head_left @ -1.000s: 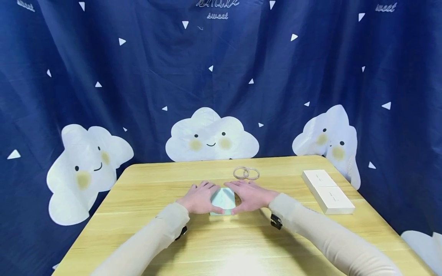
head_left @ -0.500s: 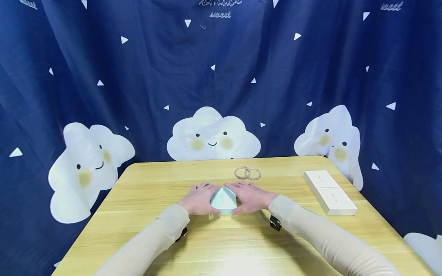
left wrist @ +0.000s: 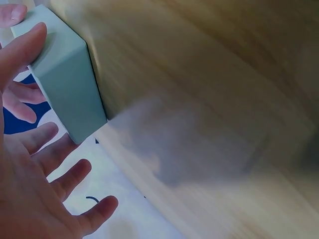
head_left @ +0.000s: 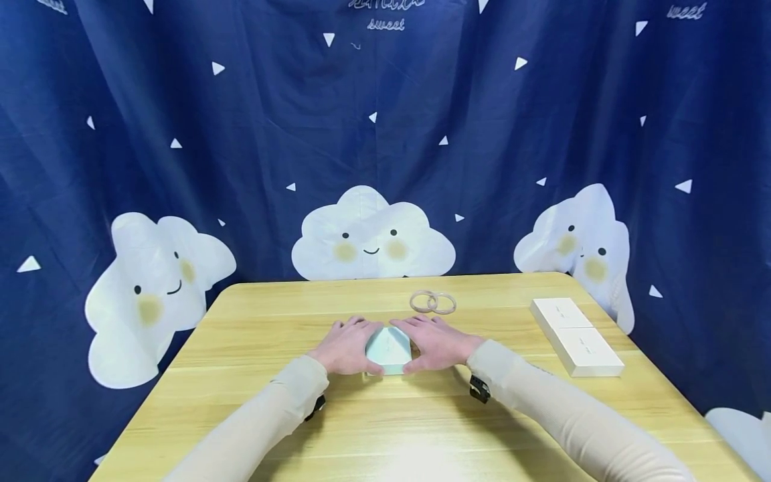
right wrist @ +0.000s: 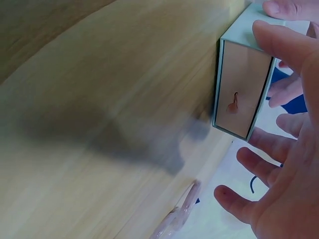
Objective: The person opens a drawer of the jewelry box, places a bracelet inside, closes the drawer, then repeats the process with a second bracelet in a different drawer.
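A small mint-green drawer box [head_left: 389, 348] sits at the middle of the table. My left hand [head_left: 346, 347] grips its left end, the thumb on the near side and fingertips at the far side; the ring and little fingers spread free. At the other end my right hand [head_left: 442, 345] holds it the same way, its two thumbs-and-fingers grips facing each other. In the right wrist view the box's end shows a pinkish-brown inner drawer [right wrist: 244, 74] with a small ribbon pull [right wrist: 233, 105]. The drawer's front is about level with the sleeve's edge.
Two pale pink bangles [head_left: 420, 312] lie overlapping behind the right hand. Two white boxes [head_left: 589, 350] stand end to end along the right side of the wooden table [head_left: 289, 301]. A dark blue curtain [head_left: 259, 134] with clouds hangs behind the table's far edge.
The left thumb has slid slightly left along the box's near side, and more of that side shows. Both hands stay at the box's ends. The head view has shifted a little.
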The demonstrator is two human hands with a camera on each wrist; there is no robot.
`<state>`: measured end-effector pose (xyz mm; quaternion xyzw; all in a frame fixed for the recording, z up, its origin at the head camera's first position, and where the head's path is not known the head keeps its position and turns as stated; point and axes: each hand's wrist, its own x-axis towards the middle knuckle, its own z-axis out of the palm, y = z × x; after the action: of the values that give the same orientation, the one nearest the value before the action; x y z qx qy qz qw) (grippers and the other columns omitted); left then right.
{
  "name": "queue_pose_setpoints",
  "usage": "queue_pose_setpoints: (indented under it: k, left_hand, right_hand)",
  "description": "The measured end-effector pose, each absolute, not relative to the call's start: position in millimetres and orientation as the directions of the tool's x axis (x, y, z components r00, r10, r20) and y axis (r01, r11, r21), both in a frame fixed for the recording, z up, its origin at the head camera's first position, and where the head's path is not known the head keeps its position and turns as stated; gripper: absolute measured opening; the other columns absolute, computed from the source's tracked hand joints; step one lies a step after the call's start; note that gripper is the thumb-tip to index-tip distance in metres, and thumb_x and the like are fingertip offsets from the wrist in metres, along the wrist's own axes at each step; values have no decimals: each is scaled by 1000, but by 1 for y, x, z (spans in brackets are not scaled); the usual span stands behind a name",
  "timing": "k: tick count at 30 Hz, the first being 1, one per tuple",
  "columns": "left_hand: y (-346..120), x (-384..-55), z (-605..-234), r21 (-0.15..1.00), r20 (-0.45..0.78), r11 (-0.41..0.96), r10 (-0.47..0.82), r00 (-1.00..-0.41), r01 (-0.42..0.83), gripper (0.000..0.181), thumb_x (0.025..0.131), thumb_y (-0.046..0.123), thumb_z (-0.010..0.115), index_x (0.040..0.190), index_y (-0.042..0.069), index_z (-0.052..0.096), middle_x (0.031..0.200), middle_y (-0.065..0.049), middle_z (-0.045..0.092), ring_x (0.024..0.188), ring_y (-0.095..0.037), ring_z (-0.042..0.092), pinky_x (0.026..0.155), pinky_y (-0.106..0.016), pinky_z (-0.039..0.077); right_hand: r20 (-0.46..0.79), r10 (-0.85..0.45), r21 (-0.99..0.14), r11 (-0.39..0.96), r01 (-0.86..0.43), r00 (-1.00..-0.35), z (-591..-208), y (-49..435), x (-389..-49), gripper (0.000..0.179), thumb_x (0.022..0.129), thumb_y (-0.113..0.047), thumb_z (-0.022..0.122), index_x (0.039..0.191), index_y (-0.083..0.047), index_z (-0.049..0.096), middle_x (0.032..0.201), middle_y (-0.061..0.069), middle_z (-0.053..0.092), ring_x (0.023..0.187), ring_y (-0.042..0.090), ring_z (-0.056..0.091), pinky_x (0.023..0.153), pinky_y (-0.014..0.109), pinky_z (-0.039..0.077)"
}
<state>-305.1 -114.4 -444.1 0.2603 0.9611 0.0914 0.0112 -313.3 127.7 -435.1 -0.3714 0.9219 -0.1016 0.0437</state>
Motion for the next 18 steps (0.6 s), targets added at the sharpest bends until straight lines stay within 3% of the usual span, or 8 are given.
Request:
queue_pose_setpoints:
  k: [18]
  left_hand:
    - [-150,-306,-436,209,33,861,468,-883,464,95,70,56,84,149,15,49,140,-4,59,134,-28,42,99,-56,36]
  right_hand:
    - [34,-733,-174,665,-727,-679,-429,90,-321,95,83,-57,73,159,-19,30,156,-1,44,139,22,43,107,50,40]
